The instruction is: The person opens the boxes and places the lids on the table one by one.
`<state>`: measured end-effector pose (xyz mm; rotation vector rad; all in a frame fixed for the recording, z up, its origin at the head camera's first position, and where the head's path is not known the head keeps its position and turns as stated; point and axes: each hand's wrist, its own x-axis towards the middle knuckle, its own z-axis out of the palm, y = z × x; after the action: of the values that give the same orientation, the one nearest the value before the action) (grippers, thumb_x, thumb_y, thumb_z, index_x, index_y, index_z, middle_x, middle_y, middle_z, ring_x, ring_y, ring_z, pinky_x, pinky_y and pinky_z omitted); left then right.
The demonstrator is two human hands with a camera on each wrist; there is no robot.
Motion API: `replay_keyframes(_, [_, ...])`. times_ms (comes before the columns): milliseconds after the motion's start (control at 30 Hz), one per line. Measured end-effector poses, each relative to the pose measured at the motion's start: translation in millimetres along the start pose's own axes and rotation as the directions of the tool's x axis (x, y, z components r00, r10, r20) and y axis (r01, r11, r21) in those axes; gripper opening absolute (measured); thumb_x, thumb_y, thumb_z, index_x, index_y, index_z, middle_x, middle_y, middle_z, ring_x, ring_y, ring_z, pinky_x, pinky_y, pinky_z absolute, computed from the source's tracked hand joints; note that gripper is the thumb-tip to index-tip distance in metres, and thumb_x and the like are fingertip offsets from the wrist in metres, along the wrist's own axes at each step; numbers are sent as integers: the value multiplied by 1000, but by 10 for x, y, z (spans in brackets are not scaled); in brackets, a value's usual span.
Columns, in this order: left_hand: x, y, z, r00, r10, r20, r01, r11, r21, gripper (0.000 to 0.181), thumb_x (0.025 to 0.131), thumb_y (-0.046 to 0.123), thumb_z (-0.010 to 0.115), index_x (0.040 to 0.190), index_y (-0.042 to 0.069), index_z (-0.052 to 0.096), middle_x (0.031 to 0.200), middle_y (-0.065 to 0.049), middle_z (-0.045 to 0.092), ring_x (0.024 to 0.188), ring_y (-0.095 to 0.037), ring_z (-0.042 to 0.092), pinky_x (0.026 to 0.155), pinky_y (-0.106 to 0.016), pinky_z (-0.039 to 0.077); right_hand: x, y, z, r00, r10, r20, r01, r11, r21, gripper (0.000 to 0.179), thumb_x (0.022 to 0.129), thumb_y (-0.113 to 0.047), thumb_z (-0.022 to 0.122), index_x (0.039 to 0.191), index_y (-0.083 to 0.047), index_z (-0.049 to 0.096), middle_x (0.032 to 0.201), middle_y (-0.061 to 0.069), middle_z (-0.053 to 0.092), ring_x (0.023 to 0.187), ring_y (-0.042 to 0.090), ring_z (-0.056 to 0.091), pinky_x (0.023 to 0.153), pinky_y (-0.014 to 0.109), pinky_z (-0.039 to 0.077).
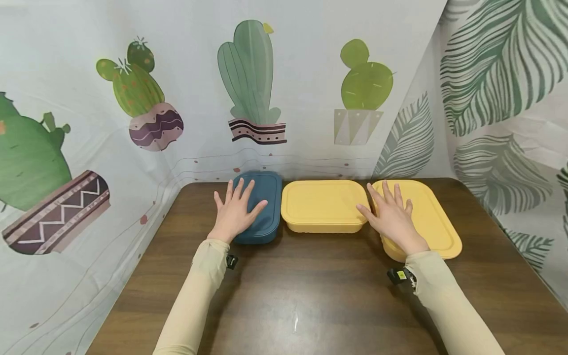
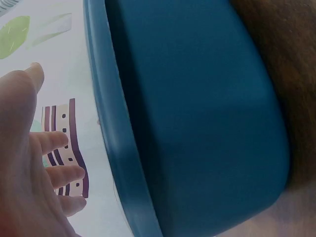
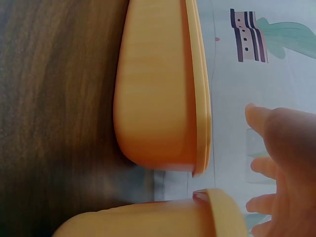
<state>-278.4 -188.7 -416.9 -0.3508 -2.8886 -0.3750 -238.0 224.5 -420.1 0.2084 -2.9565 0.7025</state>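
In the head view my left hand hovers over the left side of a blue lidded container, fingers spread. The left wrist view shows that hand above the lid line of the blue container, holding nothing. My right hand is spread over the right yellow lidded container, its thumb reaching across the corner of the middle yellow lidded container. From the right wrist, the fingers appear raised beyond both yellow lids, with nothing in them.
All three containers stand in a row along the far edge of a brown wooden table. Behind it hangs a white cloth printed with cacti and leaves. Each wrist carries a small black camera below the sleeve.
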Motion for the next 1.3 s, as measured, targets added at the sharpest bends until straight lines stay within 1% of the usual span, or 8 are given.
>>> replay_keyframes(200, [-16,-13,40,1000,0,11,0,1000,5,86,95,75,39,161,22,28,166,-14,21,153,-39,0,110,-76,-2,-10,12,25,1000,7,14,-7,1000,-2,81,101,-63,43,162,-14,24,164,29,5,148,53,-10,103,82,-3])
replay_keyframes(300, [-20,-17,56,1000,-4,22,4,1000,-7,86,95,75,39,161,23,28,166,-14,20,153,-38,-2,110,-75,-4,-18,17,31,1000,7,18,-7,1000,-3,81,101,-63,43,161,-13,24,163,30,6,148,53,-9,103,82,-2])
replay_keyframes(400, [-10,-16,62,1000,5,14,-5,1000,-20,85,95,75,40,161,22,28,166,-14,20,154,-38,-1,112,-74,-4,-25,19,26,1000,8,16,-8,1000,-1,81,101,-63,43,161,-12,24,163,30,6,148,53,-9,103,82,-2])
replay_keyframes(600, [14,-21,58,998,54,-17,-55,997,-60,85,97,71,42,160,17,30,165,-17,21,154,-32,8,122,-54,4,-52,25,1,1000,10,17,-10,1000,-10,82,101,-64,42,162,-14,22,163,30,7,148,53,-9,104,82,-2])
replay_keyframes(667, [19,-20,55,998,60,-17,-61,996,-64,85,97,70,43,160,15,30,165,-18,21,154,-31,9,123,-50,6,-69,30,-11,1000,12,23,-11,1000,-11,82,101,-64,42,162,-14,20,164,29,6,148,53,-10,104,82,-2])
replay_keyframes(833, [46,6,41,998,54,-14,-55,997,-54,86,96,72,41,160,17,30,165,-16,21,154,-31,4,122,-54,5,-111,60,-52,1000,11,16,-11,1000,-1,82,101,-63,42,162,-13,22,163,30,7,147,54,-8,103,82,-2])
replay_keyframes(1000, [94,73,23,999,45,12,-44,998,-34,89,95,76,38,161,18,29,167,-13,18,154,-34,1,121,-58,2,-147,130,-109,1000,25,4,-25,1000,1,77,103,-59,42,161,-13,23,162,32,9,147,55,-4,102,83,-1])
replay_keyframes(1300, [224,308,-24,997,82,15,-82,996,-24,85,96,73,39,161,20,27,167,-12,18,154,-36,2,119,-61,4,-205,382,-251,999,54,-6,-54,999,2,72,106,-57,32,162,-13,20,161,33,9,145,60,1,99,85,-1])
